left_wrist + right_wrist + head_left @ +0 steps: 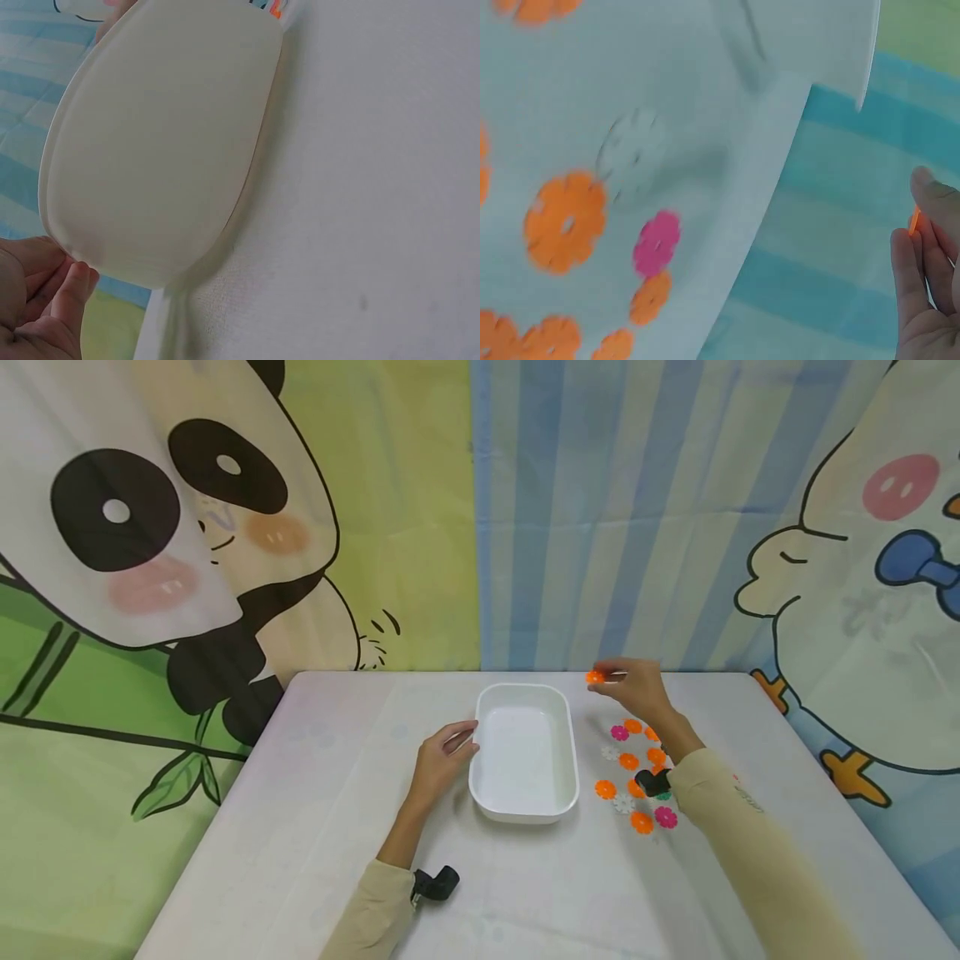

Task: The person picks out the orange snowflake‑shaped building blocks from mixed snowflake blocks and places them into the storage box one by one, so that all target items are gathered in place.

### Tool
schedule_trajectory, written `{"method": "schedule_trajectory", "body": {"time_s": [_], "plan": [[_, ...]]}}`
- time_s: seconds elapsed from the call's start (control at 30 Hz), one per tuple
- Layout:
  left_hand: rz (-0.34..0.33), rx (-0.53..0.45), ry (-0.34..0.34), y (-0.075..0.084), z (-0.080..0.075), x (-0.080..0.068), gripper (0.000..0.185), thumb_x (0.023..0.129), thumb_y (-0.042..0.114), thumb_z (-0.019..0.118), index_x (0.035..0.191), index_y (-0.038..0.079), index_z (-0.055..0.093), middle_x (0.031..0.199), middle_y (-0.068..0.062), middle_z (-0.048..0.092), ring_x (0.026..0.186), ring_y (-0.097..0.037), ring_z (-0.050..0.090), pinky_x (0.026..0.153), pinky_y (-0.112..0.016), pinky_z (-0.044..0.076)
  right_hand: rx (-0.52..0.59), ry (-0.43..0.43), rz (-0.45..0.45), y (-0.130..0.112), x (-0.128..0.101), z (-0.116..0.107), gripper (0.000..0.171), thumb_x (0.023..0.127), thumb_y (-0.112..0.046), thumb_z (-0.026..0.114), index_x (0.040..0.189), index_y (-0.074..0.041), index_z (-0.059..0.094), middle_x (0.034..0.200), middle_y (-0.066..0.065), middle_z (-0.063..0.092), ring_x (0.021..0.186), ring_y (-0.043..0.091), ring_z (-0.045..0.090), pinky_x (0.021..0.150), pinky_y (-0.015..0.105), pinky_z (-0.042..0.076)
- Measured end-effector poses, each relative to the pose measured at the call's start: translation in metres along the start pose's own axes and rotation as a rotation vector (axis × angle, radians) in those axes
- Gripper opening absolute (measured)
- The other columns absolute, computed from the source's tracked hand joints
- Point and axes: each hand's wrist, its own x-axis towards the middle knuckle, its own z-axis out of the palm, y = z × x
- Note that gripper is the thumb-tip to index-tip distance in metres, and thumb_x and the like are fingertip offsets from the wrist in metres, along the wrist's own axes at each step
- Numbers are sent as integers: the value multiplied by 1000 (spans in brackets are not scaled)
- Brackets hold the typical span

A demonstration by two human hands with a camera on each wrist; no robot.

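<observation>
A deep white plastic tray (522, 762) with rounded corners stands upright near the middle of the table, its inside bare. My left hand (444, 762) holds its left side, fingertips and thumb at the rim; in the left wrist view these fingers (71, 296) meet the tray's edge. Beyond the tray's far right corner, my right hand (633, 687) pinches an orange notched plastic disc (595, 677) between thumb and fingers. That disc (914, 220) appears edge-on in the right wrist view. Below this hand lie loose notched discs, among them an orange one (628, 762) and a pink one (666, 817).
Clear discs (623, 804) and a partly covered green one (663, 795) lie among the others, right of the tray. My right forearm (731, 827) passes over their right side. A cartoon-printed curtain (600, 510) hangs behind the table's back edge.
</observation>
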Motion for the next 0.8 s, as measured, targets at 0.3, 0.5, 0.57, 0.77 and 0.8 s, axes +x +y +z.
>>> {"method": "schedule_trajectory", "body": {"time_s": [0.3,0.5,0.57,0.77,0.8], "plan": [[38,19,23,-4,1,1,36,88,-5,67,123,-9,60,128,-23,60,122,-34,56,95,-31,51,56,-63,-49,-33,16,47,38,78,-12,83,114,-4,72,110,11,70,97,26,69,80,36,60],[57,-10,31,-17,1,4,38,87,-3,69,124,-5,62,128,-17,62,120,-28,59,92,-26,52,98,-72,-73,-54,24,73,38,77,-11,84,112,-3,72,109,12,71,95,27,70,78,35,60],[51,-26,28,-18,0,4,40,87,-3,69,126,-4,61,129,-18,61,120,-28,58,92,-25,52,99,-78,-76,-60,25,80,38,78,-13,84,112,-3,72,108,12,70,94,26,70,77,34,60],[17,-23,5,-12,-3,3,43,89,-4,66,131,-6,57,133,-23,56,122,-32,56,95,-28,51,51,-124,-124,-72,30,89,37,79,-14,83,112,-1,72,108,12,70,95,27,69,80,35,60],[16,-20,-5,-7,-4,1,43,90,-3,66,131,-7,55,133,-24,55,123,-34,55,96,-30,50,39,-131,-133,-73,31,88,37,79,-14,83,112,-2,72,108,12,70,94,27,69,80,35,60]]}}
